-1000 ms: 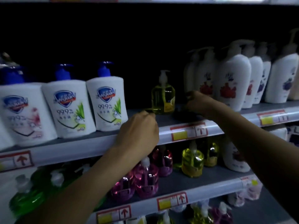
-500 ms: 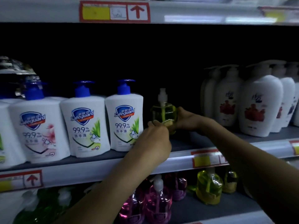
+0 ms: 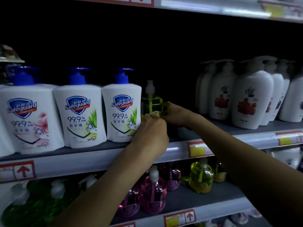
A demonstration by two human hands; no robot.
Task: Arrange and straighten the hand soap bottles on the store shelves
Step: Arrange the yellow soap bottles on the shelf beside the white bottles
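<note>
**Supervisor:** Report the hand condition and the position of the work item at that moment.

**Operator:** I logged both hands on one item. The left hand [image 3: 150,133] was closed around the lower front of the yellow soap bottle [image 3: 151,104]. The right hand [image 3: 176,114] gripped the same bottle from its right side, fingers curled against the clear wall. Both were clamped on it, one on each side.

**Supervisor:** Location of the bottle?

**Operator:** It stood upright on the middle shelf [image 3: 91,159], just beside the rightmost Safeguard bottle [image 3: 121,112]. I could not tell whether the two touched. Its white pump [image 3: 150,86] pointed straight up. I could not confirm that its base rested on the shelf, because the left hand covered it.

**Supervisor:** Adjacent stock?

**Operator:** To the left I recorded two more white Safeguard bottles with blue pumps, one green-labelled [image 3: 80,115] and one pink-labelled [image 3: 27,118]. To the right, across a dark gap, stood a group of white floral bottles [image 3: 250,102], well apart from the held bottle. On the lower shelf [image 3: 213,208] I noted green bottles [image 3: 32,205], pink bottles [image 3: 153,194] and yellow bottles [image 3: 200,177]. Red-and-yellow price tags [image 3: 198,149] sat on the shelf rails.

**Supervisor:** Image quality?

**Operator:** Dim and slightly blurred; label text on the held bottle was unreadable.
</note>
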